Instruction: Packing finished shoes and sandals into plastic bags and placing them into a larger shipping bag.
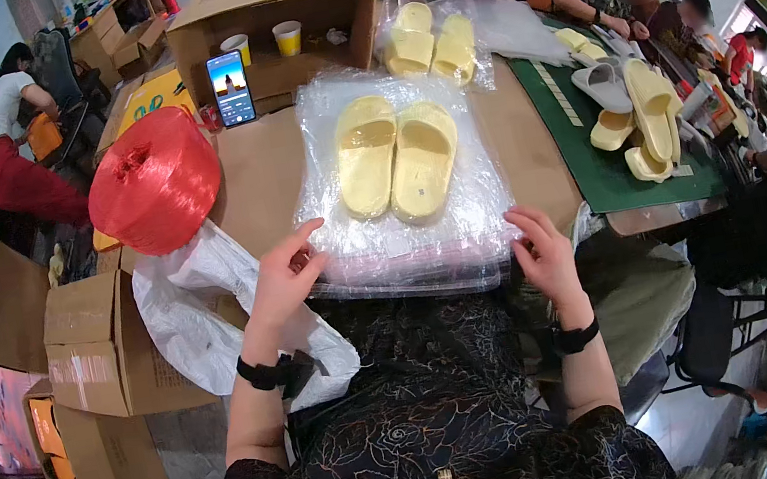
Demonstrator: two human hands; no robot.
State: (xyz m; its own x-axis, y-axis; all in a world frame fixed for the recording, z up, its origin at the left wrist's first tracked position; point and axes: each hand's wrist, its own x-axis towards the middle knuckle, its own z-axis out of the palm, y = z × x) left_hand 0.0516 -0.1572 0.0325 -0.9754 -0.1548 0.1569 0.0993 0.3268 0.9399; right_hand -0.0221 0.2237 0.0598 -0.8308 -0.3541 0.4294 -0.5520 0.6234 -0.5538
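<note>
A pair of pale yellow slide slippers, the left slipper (368, 166) and the right slipper (423, 160), lies side by side on a stack of clear plastic bags (377, 261). My left hand (283, 275) is at the near left corner of the stack, thumb and forefinger apart. Across from it, my right hand (542, 248) has its curved fingers spread at the near right edge. Both hands are at the plastic's border, and neither visibly grips it. Behind the stack, another yellow pair (432, 47) lies in clear plastic.
A roll of red plastic twine (154, 181) sits to the left, above a white sack (210, 294). A phone (231, 89) leans against an open cardboard box (270, 0) holding cups. More slippers (651, 108) lie on a green mat (565, 143) at right, where other people work.
</note>
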